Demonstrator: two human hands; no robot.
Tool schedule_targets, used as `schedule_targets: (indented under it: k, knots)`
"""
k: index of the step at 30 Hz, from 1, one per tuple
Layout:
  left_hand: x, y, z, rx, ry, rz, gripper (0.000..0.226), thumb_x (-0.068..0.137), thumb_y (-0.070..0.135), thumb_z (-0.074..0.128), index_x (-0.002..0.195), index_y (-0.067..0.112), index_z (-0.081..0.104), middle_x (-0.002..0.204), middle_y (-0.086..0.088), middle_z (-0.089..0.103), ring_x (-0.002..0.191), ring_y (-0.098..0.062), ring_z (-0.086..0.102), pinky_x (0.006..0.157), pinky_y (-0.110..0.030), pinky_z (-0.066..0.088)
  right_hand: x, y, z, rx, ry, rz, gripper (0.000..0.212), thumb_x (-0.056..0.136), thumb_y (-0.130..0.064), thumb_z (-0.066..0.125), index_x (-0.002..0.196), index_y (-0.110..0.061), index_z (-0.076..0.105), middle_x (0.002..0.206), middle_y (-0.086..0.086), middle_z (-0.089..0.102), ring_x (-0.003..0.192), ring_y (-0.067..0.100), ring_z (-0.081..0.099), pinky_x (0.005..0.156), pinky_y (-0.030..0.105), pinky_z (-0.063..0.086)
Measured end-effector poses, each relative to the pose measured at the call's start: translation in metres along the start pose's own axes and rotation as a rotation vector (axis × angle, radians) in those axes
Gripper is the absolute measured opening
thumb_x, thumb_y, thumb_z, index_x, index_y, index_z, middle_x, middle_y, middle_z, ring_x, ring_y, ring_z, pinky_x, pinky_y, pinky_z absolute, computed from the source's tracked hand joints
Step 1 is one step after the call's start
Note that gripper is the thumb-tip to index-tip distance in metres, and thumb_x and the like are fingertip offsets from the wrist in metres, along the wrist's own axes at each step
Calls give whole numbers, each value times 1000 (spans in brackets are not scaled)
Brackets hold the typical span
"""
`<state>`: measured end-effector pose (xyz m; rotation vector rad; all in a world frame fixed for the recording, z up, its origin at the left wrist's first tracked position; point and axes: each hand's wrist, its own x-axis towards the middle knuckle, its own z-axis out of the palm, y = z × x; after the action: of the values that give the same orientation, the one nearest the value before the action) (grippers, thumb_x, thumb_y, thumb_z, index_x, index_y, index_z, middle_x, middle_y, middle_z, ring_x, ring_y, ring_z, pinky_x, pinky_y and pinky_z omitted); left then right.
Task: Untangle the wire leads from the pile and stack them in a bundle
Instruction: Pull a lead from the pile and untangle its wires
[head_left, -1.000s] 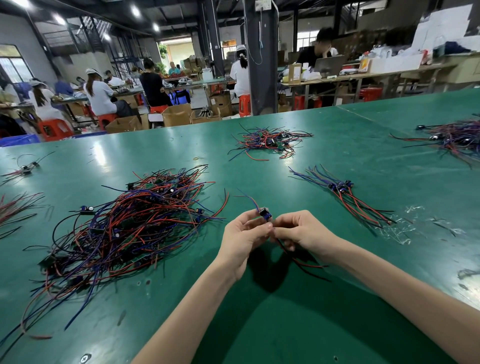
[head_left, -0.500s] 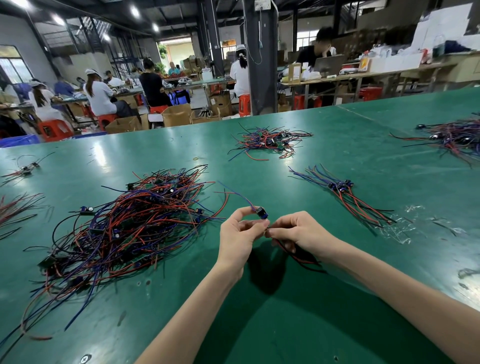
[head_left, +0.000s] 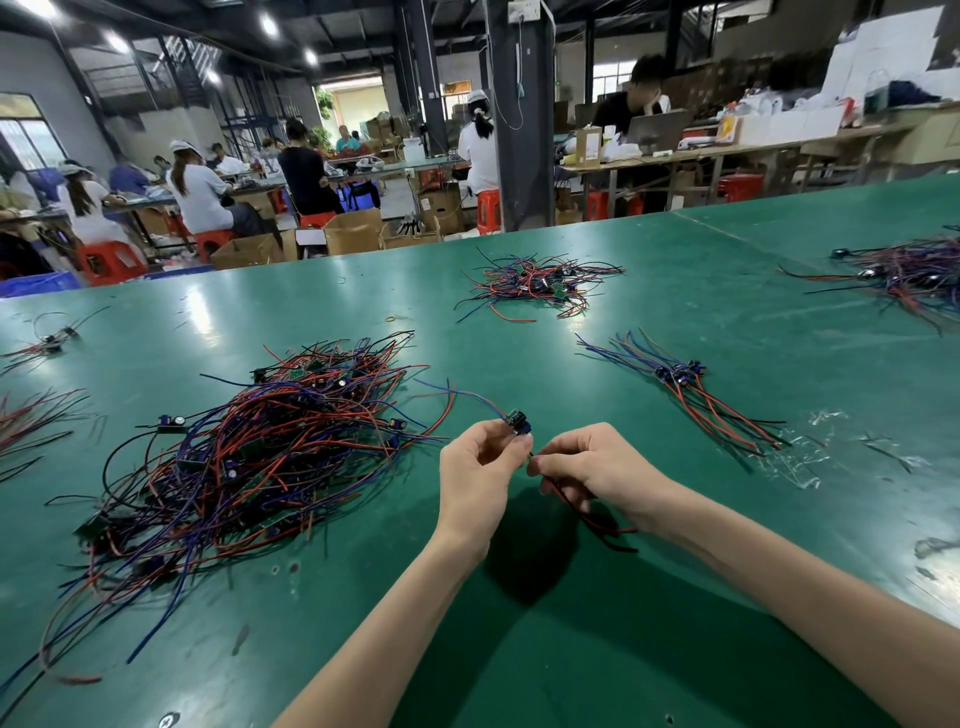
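Straightening one lead (head_left: 518, 420): L hand (head_left: 480, 470) pinches top end, R hand (head_left: 589, 467) pinches red/black tails (head_left: 586, 514). At 9 o'clock pile (head_left: 249, 457), at 2 bundle (head_left: 685, 384). Best: slide R along tails w/ light pull, lay parallel on bundle.

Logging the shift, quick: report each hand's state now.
Left hand: fingers pinch the small blue wired module.
Right hand: fingers pinch that module's thin red and black wire leads.

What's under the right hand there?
Red and black leads trail out beneath the right hand, down toward the green table. They run up to a small board pinched by the left hand. The hand itself hides its grip.
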<state>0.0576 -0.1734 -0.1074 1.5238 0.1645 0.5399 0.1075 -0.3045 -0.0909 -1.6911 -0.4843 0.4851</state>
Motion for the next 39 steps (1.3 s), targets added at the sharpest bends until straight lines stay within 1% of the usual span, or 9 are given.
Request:
schedule_targets:
  k: [6, 10, 14, 18, 27, 29, 32, 35, 39]
  knots:
    - [5, 1, -2, -89, 51, -46, 14, 84, -3, 66, 85, 10, 62, 66, 7, 65, 67, -12, 60, 69, -23, 54, -1, -3, 2, -57, 3, 10, 13, 87, -3, 61, 75, -4, 64, 58, 5, 60, 38, 8, 43, 35, 18, 34]
    - [7, 5, -2, -199, 62, -97, 11, 86, -5, 63, 87, 7, 61, 74, -3, 62, 73, -20, 58, 74, -26, 56, -1, 0, 4, -117, 2, 8, 17, 88, -6, 60, 72, -9, 64, 58, 2, 60, 40, 8, 44, 35, 18, 35]
    - [5, 8, 0, -292, 51, -168, 15, 84, -6, 63, 83, 7, 57, 72, -6, 61, 69, -19, 58, 74, -30, 55, 1, 2, 3, -152, 56, -1, 19, 88, -5, 56, 71, -8, 63, 60, 8, 60, 38, 13, 42, 37, 21, 34]
    - [2, 8, 1, -313, 16, -185, 17, 84, -7, 63, 80, 7, 54, 69, -6, 62, 65, -18, 61, 70, -24, 57, 3, 3, 1, -137, 82, 10, 23, 88, -7, 56, 67, -11, 63, 46, -2, 57, 32, 9, 40, 33, 17, 32]
    - [8, 14, -6, -336, 61, -170, 15, 85, -5, 63, 84, 7, 54, 70, -4, 59, 68, -19, 63, 75, -30, 57, 0, 1, 2, -174, 41, 18, 21, 87, -10, 59, 67, -11, 65, 46, -5, 57, 32, 7, 39, 33, 15, 30]
    - [6, 13, -4, -366, 32, -172, 15, 84, -7, 63, 82, 6, 55, 66, -3, 59, 66, -17, 63, 70, -27, 58, 0, 1, 0, -195, 52, 14, 21, 86, -11, 60, 66, -9, 66, 43, -4, 54, 31, 10, 37, 33, 15, 29]
    - [4, 14, -1, -396, -19, -172, 16, 83, -10, 62, 80, 6, 58, 61, 0, 58, 67, -17, 64, 69, -24, 57, 2, 1, -7, -210, 79, -3, 18, 85, -13, 62, 69, -8, 69, 53, 5, 59, 32, 12, 36, 34, 16, 28]
    - [7, 16, -4, -397, -12, -172, 14, 84, -8, 61, 81, 5, 58, 70, -7, 55, 69, -20, 64, 71, -26, 57, 4, 2, -10, -219, 72, -15, 16, 84, -14, 64, 71, -5, 70, 62, 12, 64, 35, 12, 38, 35, 16, 29]
    - [15, 19, -13, -447, 47, -168, 13, 85, -9, 60, 83, 3, 56, 73, -9, 55, 66, -21, 65, 73, -28, 59, 5, 4, -9, -231, 54, -30, 15, 83, -12, 63, 71, -8, 71, 63, 5, 67, 41, 10, 42, 38, 18, 33]
